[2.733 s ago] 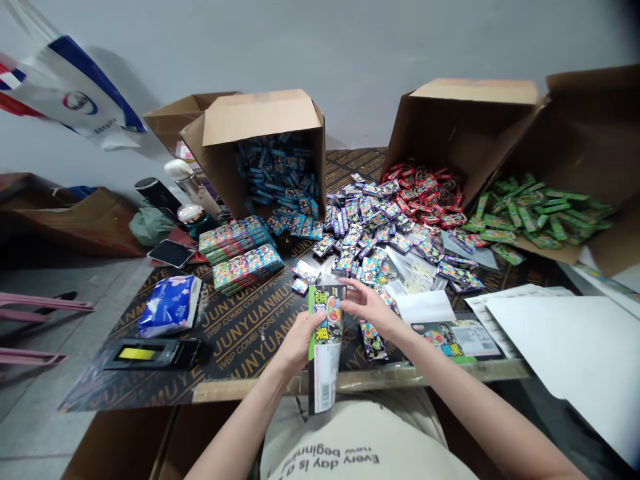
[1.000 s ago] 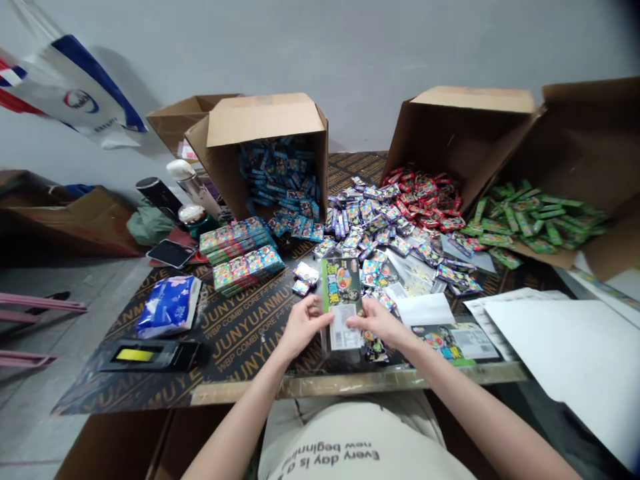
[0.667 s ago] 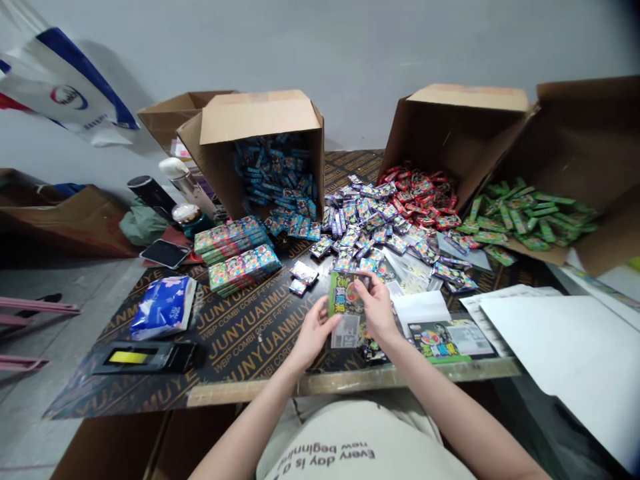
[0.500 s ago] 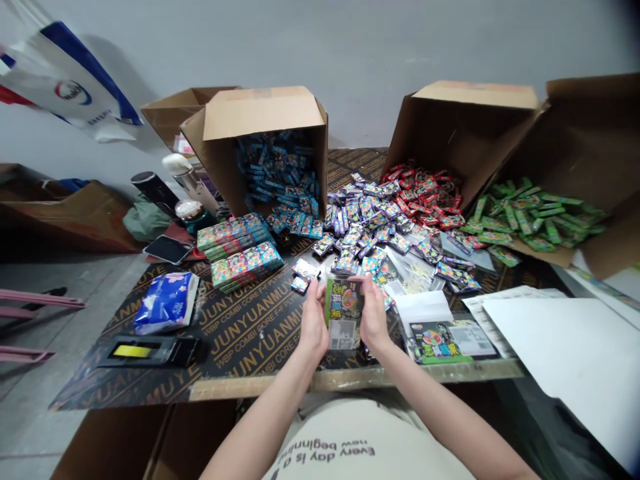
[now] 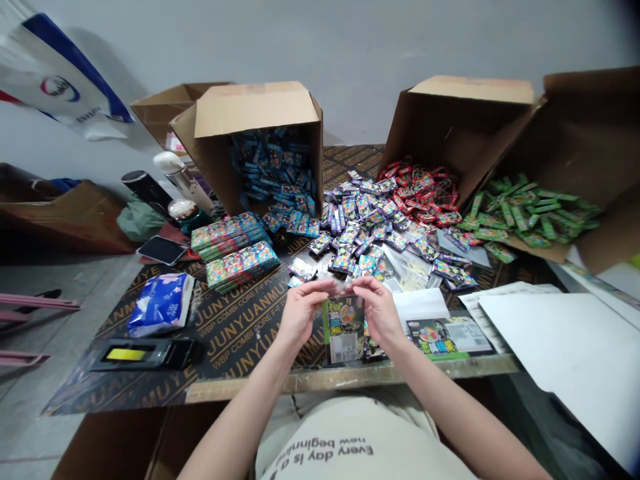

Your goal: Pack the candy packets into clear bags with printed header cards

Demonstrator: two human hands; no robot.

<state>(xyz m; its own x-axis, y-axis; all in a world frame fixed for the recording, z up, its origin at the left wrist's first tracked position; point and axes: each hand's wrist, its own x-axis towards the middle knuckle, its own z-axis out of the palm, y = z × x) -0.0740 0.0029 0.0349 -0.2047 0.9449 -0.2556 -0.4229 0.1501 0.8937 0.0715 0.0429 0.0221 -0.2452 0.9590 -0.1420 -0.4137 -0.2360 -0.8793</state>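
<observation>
My left hand (image 5: 304, 312) and my right hand (image 5: 379, 313) pinch the top edge of a flat printed packet (image 5: 345, 327), one at each upper corner. Black and green print with a round coloured picture covers the packet, and a pale panel sits low on it. It hangs near the table's front edge, facing me. Just beyond my fingers lie small purple-and-white sachets (image 5: 350, 233) in a loose heap. Beside my right wrist another printed packet (image 5: 445, 338) lies flat.
Tipped cardboard boxes spill blue sachets (image 5: 280, 170), red sachets (image 5: 423, 190) and green sachets (image 5: 530, 210). Stacked printed boxes (image 5: 243, 267), a tissue pack (image 5: 160, 303), a phone (image 5: 163, 249) and a black tape dispenser (image 5: 145, 353) are leftward. White sheets (image 5: 555, 347) overhang at right.
Both hands have moved from the packet's sides up to its top edge, with fingertips now closer together. The packet sits slightly lower in view, and the camera view has shifted a little.
</observation>
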